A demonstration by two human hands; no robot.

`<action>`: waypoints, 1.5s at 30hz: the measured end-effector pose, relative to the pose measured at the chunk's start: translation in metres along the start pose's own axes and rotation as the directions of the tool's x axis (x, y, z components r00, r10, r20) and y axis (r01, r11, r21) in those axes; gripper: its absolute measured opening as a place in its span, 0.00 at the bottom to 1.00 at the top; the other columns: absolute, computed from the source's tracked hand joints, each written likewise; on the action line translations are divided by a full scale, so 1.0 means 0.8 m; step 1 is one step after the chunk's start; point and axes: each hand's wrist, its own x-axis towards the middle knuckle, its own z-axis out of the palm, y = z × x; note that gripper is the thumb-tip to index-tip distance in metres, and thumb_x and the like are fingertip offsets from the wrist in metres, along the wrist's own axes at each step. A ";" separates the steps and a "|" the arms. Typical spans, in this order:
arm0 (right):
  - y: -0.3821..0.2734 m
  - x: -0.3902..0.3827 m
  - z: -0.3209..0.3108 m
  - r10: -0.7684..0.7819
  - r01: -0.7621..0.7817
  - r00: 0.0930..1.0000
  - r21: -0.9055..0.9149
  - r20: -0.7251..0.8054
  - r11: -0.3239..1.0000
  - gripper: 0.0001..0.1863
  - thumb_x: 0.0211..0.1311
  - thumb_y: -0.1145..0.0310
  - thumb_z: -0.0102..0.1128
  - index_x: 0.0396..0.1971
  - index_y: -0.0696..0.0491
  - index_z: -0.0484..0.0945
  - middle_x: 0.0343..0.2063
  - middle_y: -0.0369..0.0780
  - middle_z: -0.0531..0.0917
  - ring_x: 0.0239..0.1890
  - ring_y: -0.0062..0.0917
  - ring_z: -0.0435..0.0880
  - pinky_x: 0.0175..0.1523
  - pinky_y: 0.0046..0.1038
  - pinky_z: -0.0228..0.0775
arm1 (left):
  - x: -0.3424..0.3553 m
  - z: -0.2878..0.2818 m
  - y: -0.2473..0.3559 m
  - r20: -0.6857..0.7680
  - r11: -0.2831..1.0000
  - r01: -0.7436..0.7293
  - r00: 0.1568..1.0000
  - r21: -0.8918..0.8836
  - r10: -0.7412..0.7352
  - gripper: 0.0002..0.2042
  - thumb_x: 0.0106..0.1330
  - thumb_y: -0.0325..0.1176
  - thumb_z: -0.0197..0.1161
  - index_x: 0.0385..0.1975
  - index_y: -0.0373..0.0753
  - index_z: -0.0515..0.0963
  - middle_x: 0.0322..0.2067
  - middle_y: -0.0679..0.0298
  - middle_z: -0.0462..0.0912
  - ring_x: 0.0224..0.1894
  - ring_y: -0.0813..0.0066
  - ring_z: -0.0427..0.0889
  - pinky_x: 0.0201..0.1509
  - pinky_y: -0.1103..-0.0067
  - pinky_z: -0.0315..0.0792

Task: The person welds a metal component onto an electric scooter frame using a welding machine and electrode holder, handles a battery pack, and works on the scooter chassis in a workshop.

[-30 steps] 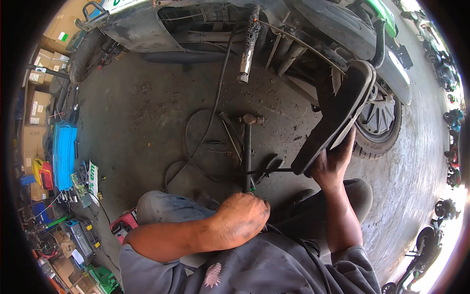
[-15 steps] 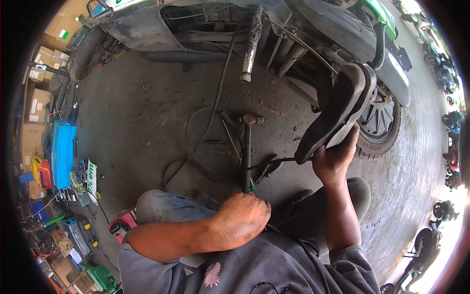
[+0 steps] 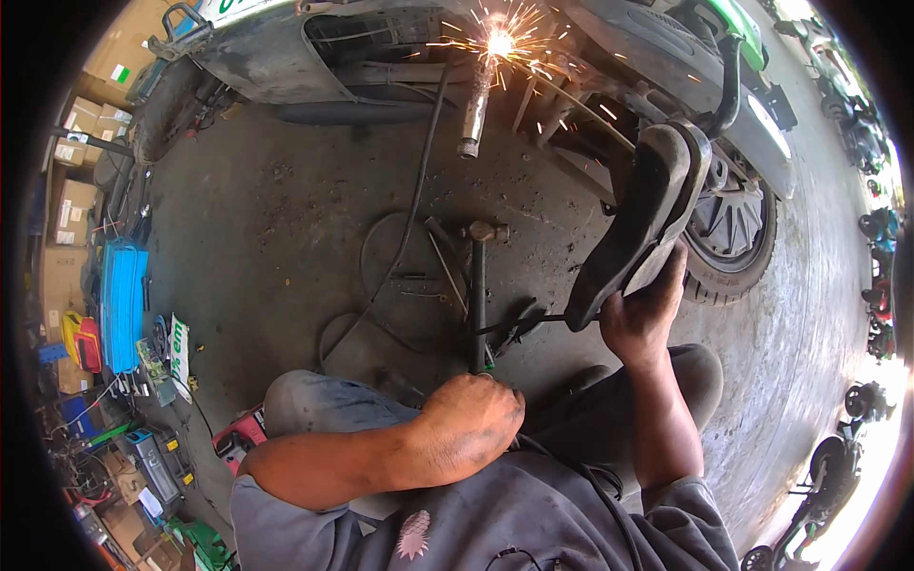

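My left hand (image 3: 473,419) is closed at the near end of a hammer (image 3: 479,285), whose head points away from me. Its lower grip is hidden by my fingers. Held from beneath by my right hand (image 3: 640,322) is a black padded piece (image 3: 643,209). Its upper end lies against a bent black bar (image 3: 729,88) of a scooter (image 3: 257,62) tipped on its side; I cannot tell if they are joined. Bright sparks (image 3: 500,43) burst at the far end of a metal tube (image 3: 473,114) on the scooter. No one holding a tool there is visible.
A black cable (image 3: 414,200) loops over the grimy floor up to the frame. Small debris and metal rods lie around it. The scooter's wheel (image 3: 728,228) stands beyond my right hand. Blue case (image 3: 124,305), boxes (image 3: 71,209) and tools crowd the left; more scooters stand far right.
Sparks have flared at the tube's far end. The scooter's wheel, the bar and the black padded piece have shifted slightly left with my right hand. The hammer head has tilted slightly left.
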 end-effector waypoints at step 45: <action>0.008 0.004 0.009 0.354 -0.339 0.934 0.418 0.044 0.843 0.28 0.52 0.79 0.57 0.56 0.63 0.62 0.42 0.46 0.79 0.46 0.27 0.78 0.55 0.30 0.69 | -0.004 -0.004 -0.007 0.019 1.000 0.009 1.000 -0.015 -0.009 0.15 0.61 0.32 0.54 0.42 0.27 0.77 0.29 0.53 0.81 0.32 0.59 0.82 0.34 0.67 0.77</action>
